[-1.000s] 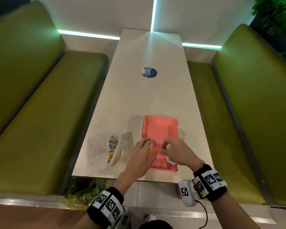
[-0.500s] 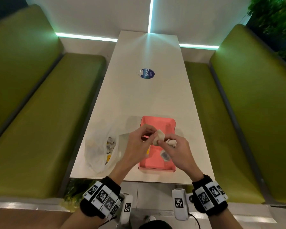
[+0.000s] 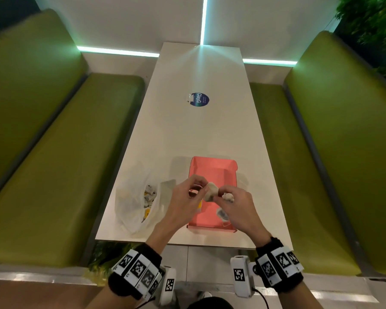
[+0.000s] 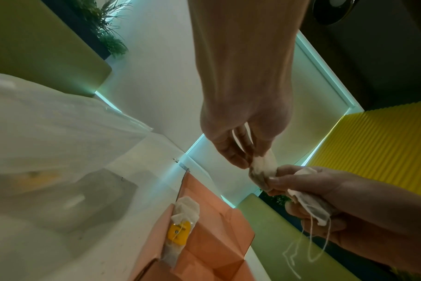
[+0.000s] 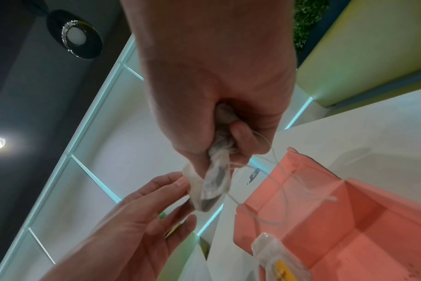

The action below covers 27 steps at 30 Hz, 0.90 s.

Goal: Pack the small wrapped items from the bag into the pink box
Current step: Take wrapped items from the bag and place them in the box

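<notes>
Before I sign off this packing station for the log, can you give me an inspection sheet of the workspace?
Surface: white table, round blue sticker mid-table.
Job's things: pink box open, a yellow-tagged tea bag against its wall; plastic bag left of it, more packets inside.
Clutter: nothing seen.
Grippers: left hand and right hand both pinch a tea bag above the box; right hand also grips another.
Cables: thin white strings dangle from right hand.
Surroundings: green benches both sides.

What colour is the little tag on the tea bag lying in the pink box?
Yellow. The tag shows best in the left wrist view, on the tea bag in the pink box.
</notes>
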Available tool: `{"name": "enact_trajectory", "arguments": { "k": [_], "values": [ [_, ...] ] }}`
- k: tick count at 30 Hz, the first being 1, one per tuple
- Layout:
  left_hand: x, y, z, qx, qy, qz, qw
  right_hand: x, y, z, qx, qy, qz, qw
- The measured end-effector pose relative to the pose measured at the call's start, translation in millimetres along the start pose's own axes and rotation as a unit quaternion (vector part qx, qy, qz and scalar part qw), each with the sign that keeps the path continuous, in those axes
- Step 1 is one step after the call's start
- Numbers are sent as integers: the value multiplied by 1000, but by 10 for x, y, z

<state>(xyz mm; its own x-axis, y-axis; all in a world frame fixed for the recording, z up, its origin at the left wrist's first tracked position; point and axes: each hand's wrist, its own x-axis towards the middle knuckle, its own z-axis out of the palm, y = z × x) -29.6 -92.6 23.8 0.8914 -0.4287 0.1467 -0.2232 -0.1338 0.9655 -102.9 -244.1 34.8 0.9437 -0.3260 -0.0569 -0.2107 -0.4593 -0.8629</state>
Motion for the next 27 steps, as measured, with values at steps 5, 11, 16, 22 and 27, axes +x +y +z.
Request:
{"name": "enact_trajectory", "arguments": {
  "k": [5, 11, 16, 22, 27],
  "values": [
    [-154, -343, -19, 65, 23, -54, 996, 101, 317, 144, -77, -36, 64, 994],
    [-373, -761, -25, 183, -60, -173, 966, 173, 560, 449, -184, -112, 131, 968],
    [-433, -864, 24, 193, -71, -168, 964, 222, 597, 631, -226, -119, 127, 958],
    [-450, -866, 43, 196, -58, -155, 967, 246, 580, 765, -173, -91, 138, 971],
    [-442, -865, 48, 203, -73, -144, 966, 242, 590, 839, -174, -70, 113, 976]
  ]
}}
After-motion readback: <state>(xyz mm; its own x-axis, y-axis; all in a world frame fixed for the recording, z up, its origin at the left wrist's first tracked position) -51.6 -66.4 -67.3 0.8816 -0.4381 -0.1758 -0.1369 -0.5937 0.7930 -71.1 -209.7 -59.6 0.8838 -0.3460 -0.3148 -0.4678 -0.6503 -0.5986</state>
